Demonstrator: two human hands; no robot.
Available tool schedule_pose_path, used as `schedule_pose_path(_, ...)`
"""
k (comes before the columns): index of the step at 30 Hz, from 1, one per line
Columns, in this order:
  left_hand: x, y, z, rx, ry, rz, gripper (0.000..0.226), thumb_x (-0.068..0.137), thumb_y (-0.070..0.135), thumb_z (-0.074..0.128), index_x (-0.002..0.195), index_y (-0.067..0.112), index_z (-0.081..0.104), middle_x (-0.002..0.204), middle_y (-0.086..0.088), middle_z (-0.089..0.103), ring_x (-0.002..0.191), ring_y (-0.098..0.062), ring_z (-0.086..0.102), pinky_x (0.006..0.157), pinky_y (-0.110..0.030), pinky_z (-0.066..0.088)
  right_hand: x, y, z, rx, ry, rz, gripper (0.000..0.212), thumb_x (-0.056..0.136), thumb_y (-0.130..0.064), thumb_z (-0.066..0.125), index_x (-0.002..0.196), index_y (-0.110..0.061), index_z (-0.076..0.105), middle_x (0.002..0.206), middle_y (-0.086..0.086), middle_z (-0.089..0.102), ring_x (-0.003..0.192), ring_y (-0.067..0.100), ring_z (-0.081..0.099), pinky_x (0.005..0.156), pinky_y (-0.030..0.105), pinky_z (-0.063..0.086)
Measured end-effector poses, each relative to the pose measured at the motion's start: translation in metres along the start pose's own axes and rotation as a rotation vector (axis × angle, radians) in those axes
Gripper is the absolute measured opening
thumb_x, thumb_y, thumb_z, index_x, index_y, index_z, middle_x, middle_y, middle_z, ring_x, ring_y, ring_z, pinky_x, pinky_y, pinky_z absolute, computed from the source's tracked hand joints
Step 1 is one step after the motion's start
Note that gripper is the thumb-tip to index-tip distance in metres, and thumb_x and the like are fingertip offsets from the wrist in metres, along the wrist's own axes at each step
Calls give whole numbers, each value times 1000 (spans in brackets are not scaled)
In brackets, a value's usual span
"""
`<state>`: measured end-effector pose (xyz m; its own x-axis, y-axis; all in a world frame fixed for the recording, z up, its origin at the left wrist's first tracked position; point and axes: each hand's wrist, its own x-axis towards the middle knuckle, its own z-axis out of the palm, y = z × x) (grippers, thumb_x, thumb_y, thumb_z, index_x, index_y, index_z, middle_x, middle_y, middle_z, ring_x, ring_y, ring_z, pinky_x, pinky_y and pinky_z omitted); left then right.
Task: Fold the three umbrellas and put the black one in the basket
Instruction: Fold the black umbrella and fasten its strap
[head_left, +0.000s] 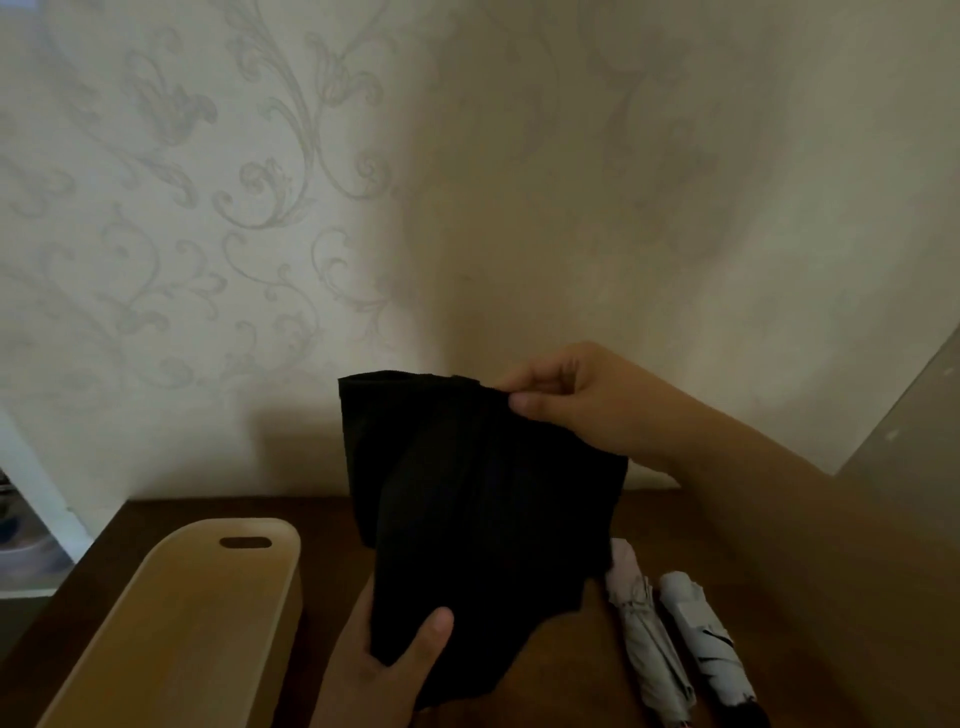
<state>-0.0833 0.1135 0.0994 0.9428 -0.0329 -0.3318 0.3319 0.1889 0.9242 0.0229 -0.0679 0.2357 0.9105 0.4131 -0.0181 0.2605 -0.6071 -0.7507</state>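
The black umbrella is held upright above the table, its canopy fabric loose and bunched. My left hand grips its lower part, thumb across the cloth. My right hand pinches the top edge of the fabric between thumb and fingers. The beige basket with a slot handle sits empty on the table at the left. Two folded umbrellas lie side by side on the right: a pale pink one and a light grey one with dark marks.
The dark wooden table stands against a patterned wallpaper wall. A grey panel rises at the right edge. The table's left edge runs beside the basket, with a lower area beyond it.
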Motion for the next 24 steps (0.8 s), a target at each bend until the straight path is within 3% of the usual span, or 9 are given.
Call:
schedule_pose_path(3,2,0,-3,9,80,-22,150,-7,78,85,134,41,49,115,20,60,115,-15,66,94,-27,51,0,2,-2,37,-123,-11,35,90,-17,61,122,-29,58,103,-8,71,91,5,67,85,21,53)
schedule_pose_path(6,3,-4,-6,-27,145,-47,93,64,49,93,143,23,53,93,-2,70,52,-15,67,49,-24,53,-5,7,-11,-141,-231,169,41,83,-31,67,122,-35,52,107,-5,69,88,10,68,84,28,55)
schedule_pose_path(10,2,-20,-17,46,102,-25,56,93,28,70,144,14,53,58,-12,64,31,-16,55,33,-17,44,-13,27,-11,-52,286,156,8,84,-24,67,91,-21,65,87,-3,71,84,12,67,82,29,53)
schedule_pose_path(12,6,-20,-15,47,172,-13,53,93,29,70,142,14,54,64,-14,63,34,-19,56,31,-16,42,-20,39,-1,308,429,181,21,81,-27,68,100,-19,62,93,0,69,89,16,66,73,22,54)
schedule_pose_path(15,9,-18,-8,53,260,-1,52,93,29,71,140,15,55,77,-18,65,44,-24,56,30,-15,42,-30,49,28,670,148,425,74,59,-55,72,121,-18,56,112,4,66,99,21,66,86,34,54)
schedule_pose_path(17,13,-18,-1,36,318,25,56,92,29,72,144,18,53,97,-21,69,55,-25,58,33,-16,45,-35,57,45,758,100,494,75,58,-55,74,121,-18,58,112,4,69,101,23,66,96,41,49)
schedule_pose_path(21,11,-14,6,29,306,72,71,97,24,66,160,22,34,153,-5,47,121,-25,56,48,5,33,-44,53,64,278,345,409,31,86,-53,52,93,-24,61,87,-1,68,77,11,66,80,37,55)
schedule_pose_path(23,9,-11,9,7,308,94,71,96,24,67,160,24,35,162,-3,42,140,-28,46,73,-5,38,-51,38,70,-117,376,266,35,94,-49,37,73,-23,46,68,-2,53,61,10,54,66,32,48)
schedule_pose_path(24,10,-13,10,-18,294,106,70,95,25,68,158,26,38,155,-2,50,130,-27,54,82,-15,41,-55,23,72,-299,337,152,34,97,-43,32,73,-23,43,69,-3,49,64,14,52,67,32,43)
